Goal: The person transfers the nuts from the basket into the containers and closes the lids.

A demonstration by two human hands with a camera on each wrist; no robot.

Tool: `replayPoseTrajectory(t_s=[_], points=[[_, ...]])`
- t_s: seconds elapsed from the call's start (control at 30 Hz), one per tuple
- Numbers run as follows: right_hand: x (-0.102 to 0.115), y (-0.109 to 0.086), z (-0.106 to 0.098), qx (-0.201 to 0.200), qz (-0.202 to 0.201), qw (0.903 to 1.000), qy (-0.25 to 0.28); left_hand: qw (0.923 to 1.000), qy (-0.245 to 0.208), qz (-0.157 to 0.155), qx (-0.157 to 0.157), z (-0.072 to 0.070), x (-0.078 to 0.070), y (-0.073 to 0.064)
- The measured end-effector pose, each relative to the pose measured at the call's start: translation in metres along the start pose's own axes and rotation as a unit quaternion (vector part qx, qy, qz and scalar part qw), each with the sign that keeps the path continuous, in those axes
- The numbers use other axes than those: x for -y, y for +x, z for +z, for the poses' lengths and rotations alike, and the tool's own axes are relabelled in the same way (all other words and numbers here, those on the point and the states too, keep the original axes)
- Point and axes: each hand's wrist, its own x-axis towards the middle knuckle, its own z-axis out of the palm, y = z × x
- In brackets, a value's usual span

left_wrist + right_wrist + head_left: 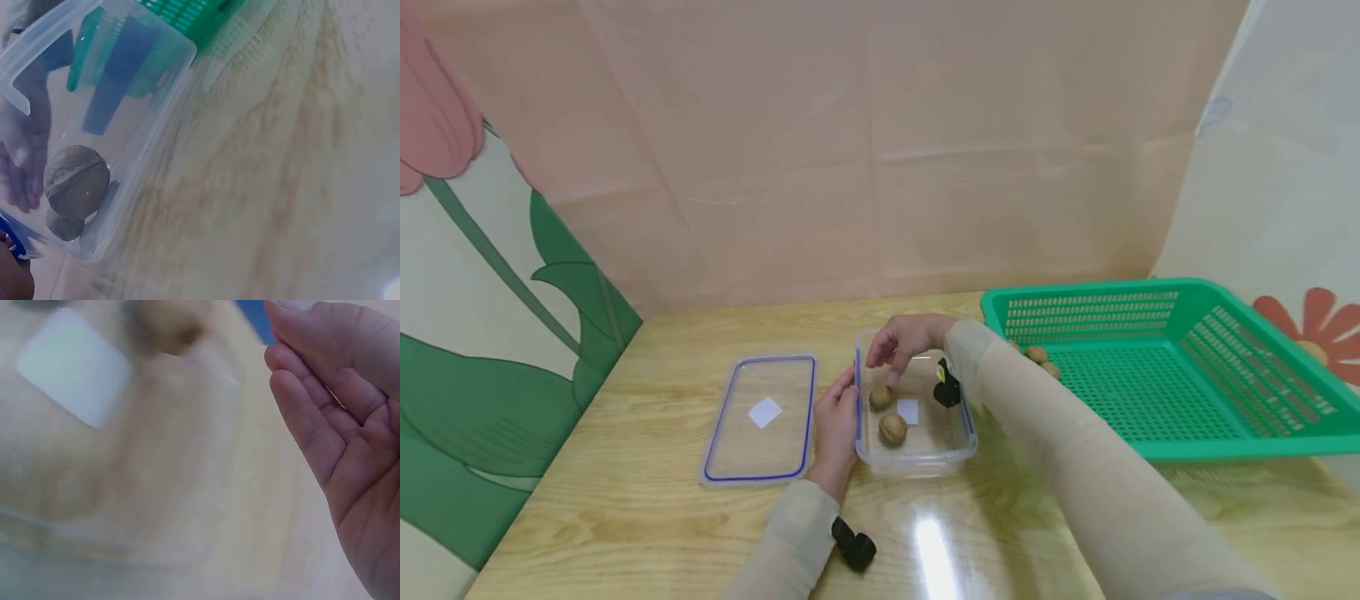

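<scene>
A clear plastic food container (917,458) stands on the wooden table with two walnuts inside. The larger walnut (892,429) lies nearer me, and the other walnut (881,397) sits just beyond it, beside a small white square (907,412). My left hand (837,421) rests along the container's left wall with its fingers extended. Over the container's far part hovers my right hand (910,340), fingers loosely bent and pointing down to the left. In the right wrist view that hand (350,437) shows nothing between thumb and fingers.
To the left, a clear lid with a blue seal (752,450) lies flat, bearing a white square (765,412). A large green basket (1172,450) stands at the right, several walnuts (1037,355) at its left end, partly behind my right sleeve (1037,408).
</scene>
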Motion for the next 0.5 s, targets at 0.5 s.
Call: replayPoseTrajectory(t_s=[0.5], points=[[0.014, -0.077, -0.055, -0.128, 0.048, 0.9890, 0.057, 1.0000, -0.001, -0.003, 0.003, 0.003, 0.000, 0.001]])
